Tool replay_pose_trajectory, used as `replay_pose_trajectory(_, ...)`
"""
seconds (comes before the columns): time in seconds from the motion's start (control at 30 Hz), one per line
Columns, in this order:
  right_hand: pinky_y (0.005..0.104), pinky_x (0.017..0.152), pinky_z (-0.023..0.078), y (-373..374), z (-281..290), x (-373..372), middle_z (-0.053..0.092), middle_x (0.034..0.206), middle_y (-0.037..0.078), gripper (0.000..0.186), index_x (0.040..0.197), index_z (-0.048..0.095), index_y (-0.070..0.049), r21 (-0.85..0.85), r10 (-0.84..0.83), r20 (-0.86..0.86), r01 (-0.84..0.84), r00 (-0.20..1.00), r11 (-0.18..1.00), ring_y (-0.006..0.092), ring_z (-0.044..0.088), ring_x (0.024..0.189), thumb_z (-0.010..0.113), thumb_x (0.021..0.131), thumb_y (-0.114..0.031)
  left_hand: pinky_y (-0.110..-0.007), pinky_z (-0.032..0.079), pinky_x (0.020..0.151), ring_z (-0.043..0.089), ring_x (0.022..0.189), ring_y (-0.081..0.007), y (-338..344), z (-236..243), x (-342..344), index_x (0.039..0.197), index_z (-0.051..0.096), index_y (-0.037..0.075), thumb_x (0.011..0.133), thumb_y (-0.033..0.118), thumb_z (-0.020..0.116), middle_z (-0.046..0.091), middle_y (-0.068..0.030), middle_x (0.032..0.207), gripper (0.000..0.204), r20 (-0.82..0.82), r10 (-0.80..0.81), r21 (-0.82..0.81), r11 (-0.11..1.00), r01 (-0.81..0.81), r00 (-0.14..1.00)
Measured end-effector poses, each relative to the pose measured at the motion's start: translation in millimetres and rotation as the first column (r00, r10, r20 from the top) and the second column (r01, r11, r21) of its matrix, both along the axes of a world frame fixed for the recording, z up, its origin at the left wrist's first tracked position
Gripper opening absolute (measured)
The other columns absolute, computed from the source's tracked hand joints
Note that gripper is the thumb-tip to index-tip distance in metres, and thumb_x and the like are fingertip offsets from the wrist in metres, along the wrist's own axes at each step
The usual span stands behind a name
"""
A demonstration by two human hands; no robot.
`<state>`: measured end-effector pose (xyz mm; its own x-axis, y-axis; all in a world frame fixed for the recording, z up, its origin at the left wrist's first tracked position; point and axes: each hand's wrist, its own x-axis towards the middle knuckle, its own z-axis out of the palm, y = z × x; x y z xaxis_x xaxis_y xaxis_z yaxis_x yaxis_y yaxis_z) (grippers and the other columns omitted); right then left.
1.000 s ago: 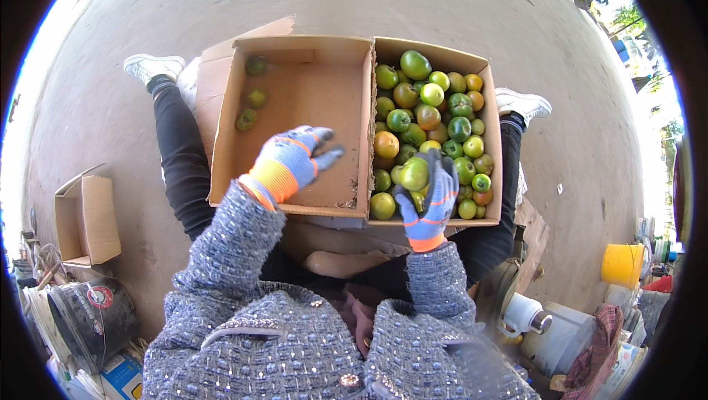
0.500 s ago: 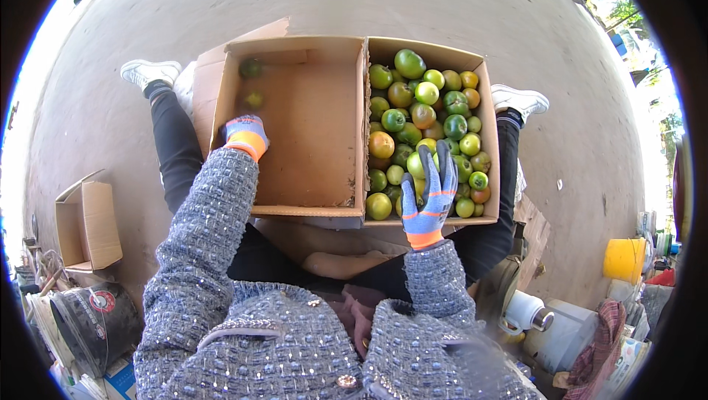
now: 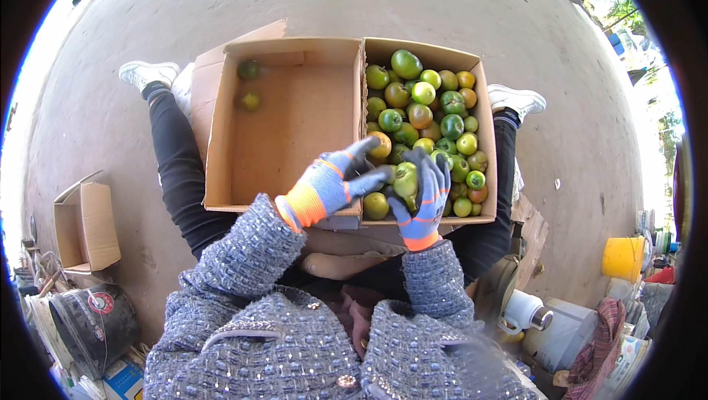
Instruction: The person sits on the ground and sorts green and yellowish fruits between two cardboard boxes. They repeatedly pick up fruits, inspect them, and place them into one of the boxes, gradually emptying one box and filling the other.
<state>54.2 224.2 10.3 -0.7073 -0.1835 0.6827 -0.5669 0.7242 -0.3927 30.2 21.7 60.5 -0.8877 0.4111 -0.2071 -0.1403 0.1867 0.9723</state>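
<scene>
Two open cardboard boxes stand side by side between my legs. The left box [image 3: 295, 134] has two green tomatoes [image 3: 249, 70] near its far left corner. Many tomatoes [image 3: 452, 126], green with some turning orange, fill the right box [image 3: 483, 98]. Over the near part of that box, my right hand [image 3: 428, 204], in a blue and grey glove with an orange cuff, has its fingers wrapped round a green tomato [image 3: 405, 182]. My left hand [image 3: 328, 181], gloved alike, reaches across the boxes' shared wall. Its fingers are spread, and the fingertips come up to or touch the held tomato.
My outstretched legs flank the boxes. A small open carton [image 3: 87, 227] sits at left, above a dark bucket [image 3: 99, 326]. To the lower right lie a white flask [image 3: 525, 311], a pale bucket [image 3: 560, 334], a checked cloth [image 3: 599, 341] and a yellow container [image 3: 623, 258].
My left hand has moved from the left box's side wall rightward to the right box. The right hand, previously spread over the tomatoes, has closed on one and turned it up.
</scene>
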Motion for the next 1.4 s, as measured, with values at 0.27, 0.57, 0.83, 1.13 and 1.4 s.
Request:
replay_pose_trajectory(0.27,0.0527,0.110,0.023,-7,2,-18,0.042,0.143,0.020,0.063,0.139,0.033,0.008,0.100,-0.313,0.118,0.302,0.942,0.948,0.0353,0.042,0.127,0.059,0.089,-0.019,-0.050,0.034,0.105,0.034,0.136,-0.0339,-103,-58,-101,0.146,0.036,0.022,0.086,0.044,0.060,0.028,-0.0143,0.153,0.068,-0.238,-0.026,-0.970,0.048,-0.237,0.971)
replay_pose_trajectory(0.57,0.0518,0.110,0.023,-10,3,-12,0.044,0.141,0.017,0.066,0.140,0.034,0.005,0.124,-0.177,0.150,0.160,0.973,0.979,0.0371,0.041,0.128,0.062,0.086,-0.020,-0.048,0.048,0.087,0.054,0.113,-0.0363,-137,-103,-128,0.124,0.056,0.017,0.087,0.029,0.060,0.054,-0.0152,0.121,0.039,-0.227,0.006,-0.944,-0.248,-0.219,0.974)
replay_pose_trajectory(0.83,0.0536,0.110,0.027,-13,20,-8,0.049,0.137,0.013,0.075,0.133,0.047,0.001,0.145,0.181,0.094,-0.194,0.979,0.970,0.0327,0.044,0.128,0.073,0.073,-0.037,-0.020,0.043,0.054,0.054,0.063,-0.0056,-64,-26,-40,0.118,0.060,0.006,0.092,0.028,0.063,0.063,-0.0008,0.084,0.034,0.201,0.097,-0.168,0.984,-0.063,0.975)
replay_pose_trajectory(1.13,0.0517,0.108,0.028,-5,7,-4,0.058,0.125,0.016,0.067,0.129,0.046,0.002,-0.130,-0.077,-0.114,0.062,0.990,0.990,0.0354,0.052,0.115,0.074,0.077,-0.028,-0.022,0.048,0.075,0.056,0.082,-0.0058,-35,-13,-52,0.115,0.060,0.002,0.091,0.012,0.065,0.064,-0.0005,0.090,0.027,-0.386,0.230,-0.134,0.944,-0.301,0.894)
replay_pose_trajectory(1.4,0.0496,0.112,0.019,-2,8,1,0.032,0.147,0.024,0.053,0.141,0.035,0.006,-0.214,-0.316,0.083,0.327,0.945,0.921,0.0391,0.030,0.136,0.045,0.094,-0.016,-0.052,0.037,0.103,0.033,0.137,-0.0345,-146,-81,-169,0.147,0.033,0.020,0.089,0.020,0.055,0.025,-0.0147,0.154,0.062,-0.302,-0.113,-0.948,-0.070,-0.311,0.947)
